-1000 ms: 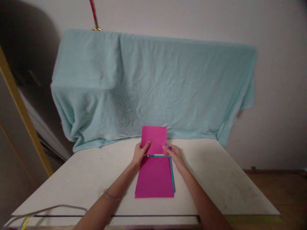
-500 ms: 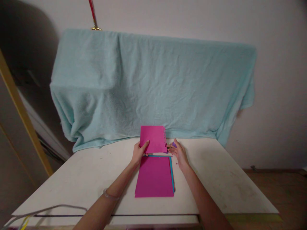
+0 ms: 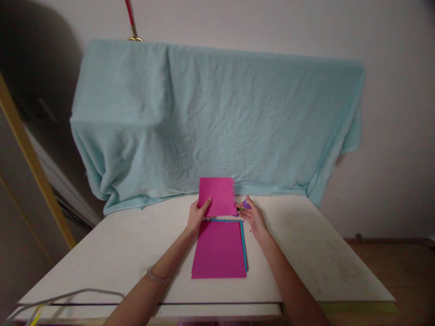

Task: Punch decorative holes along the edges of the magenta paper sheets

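The left hand (image 3: 197, 215) gripped a pink sheet (image 3: 217, 197) at its lower left corner, thumb on the near face and fingers closed behind it, holding the sheet upright above the far middle of the tabletop (image 3: 306, 253). A row of small punched holes ran down the sheet's right edge. The right hand (image 3: 253, 216) sat just beside that edge, fingers curled loosely around a small purple punch (image 3: 245, 205); the punch was mostly hidden by the fingers, so how tightly it was clasped could not be told, and whether it touched the sheet was unclear. Below the raised sheet, a stack of paper (image 3: 219, 249) lay flat at the middle of the tabletop, a pink page on top with blue edges showing along its far and right sides. The left hand's heel was at the stack's far left corner, the right wrist near its far right corner. A few tiny pink specks lay on the tabletop just right of the stack. A pale blue towel (image 3: 217, 117) hung draped along the tabletop's far edge, its hem resting on the surface. A grey cable (image 3: 68, 296) curved along the near left corner. A thin bracelet (image 3: 154, 276) circled the left wrist.
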Demonstrator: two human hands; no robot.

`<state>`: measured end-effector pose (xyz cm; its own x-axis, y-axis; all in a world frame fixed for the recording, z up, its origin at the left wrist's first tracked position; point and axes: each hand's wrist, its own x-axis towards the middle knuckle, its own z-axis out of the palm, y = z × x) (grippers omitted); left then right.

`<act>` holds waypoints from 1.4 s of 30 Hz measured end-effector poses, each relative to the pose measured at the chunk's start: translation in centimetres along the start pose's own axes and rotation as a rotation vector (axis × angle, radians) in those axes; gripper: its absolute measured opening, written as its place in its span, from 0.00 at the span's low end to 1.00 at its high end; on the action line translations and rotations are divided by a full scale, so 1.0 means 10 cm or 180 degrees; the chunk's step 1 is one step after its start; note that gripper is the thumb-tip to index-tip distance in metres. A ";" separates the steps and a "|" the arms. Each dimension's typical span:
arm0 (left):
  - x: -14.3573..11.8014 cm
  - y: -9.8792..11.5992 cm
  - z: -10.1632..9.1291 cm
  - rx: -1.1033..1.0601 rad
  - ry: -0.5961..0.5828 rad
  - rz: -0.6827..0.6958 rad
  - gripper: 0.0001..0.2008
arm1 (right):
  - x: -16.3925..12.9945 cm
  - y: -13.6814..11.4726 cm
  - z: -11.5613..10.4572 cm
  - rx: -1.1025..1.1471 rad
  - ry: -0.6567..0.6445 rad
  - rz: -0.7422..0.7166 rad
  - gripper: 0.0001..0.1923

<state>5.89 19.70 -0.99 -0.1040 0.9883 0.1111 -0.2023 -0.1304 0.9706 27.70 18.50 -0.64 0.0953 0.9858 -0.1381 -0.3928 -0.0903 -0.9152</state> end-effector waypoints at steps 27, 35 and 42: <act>0.00 -0.02 0.01 0.0029 -0.0011 0.0020 0.26 | 0.02 -0.05 -0.06 -0.0038 0.0160 -0.0223 0.24; -0.01 -0.02 0.03 0.0092 -0.0040 0.0014 0.25 | 0.03 -0.04 -0.01 0.0391 -0.0100 0.0191 0.20; -0.06 0.04 0.03 -0.0121 -0.0247 -0.0098 0.25 | 0.02 -0.03 0.01 0.0713 -0.0339 0.0612 0.18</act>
<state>6.14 19.06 -0.62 -0.0216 0.9949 0.0989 -0.2414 -0.1012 0.9651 27.77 18.74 -0.41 -0.0921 0.9641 -0.2491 -0.5873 -0.2546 -0.7683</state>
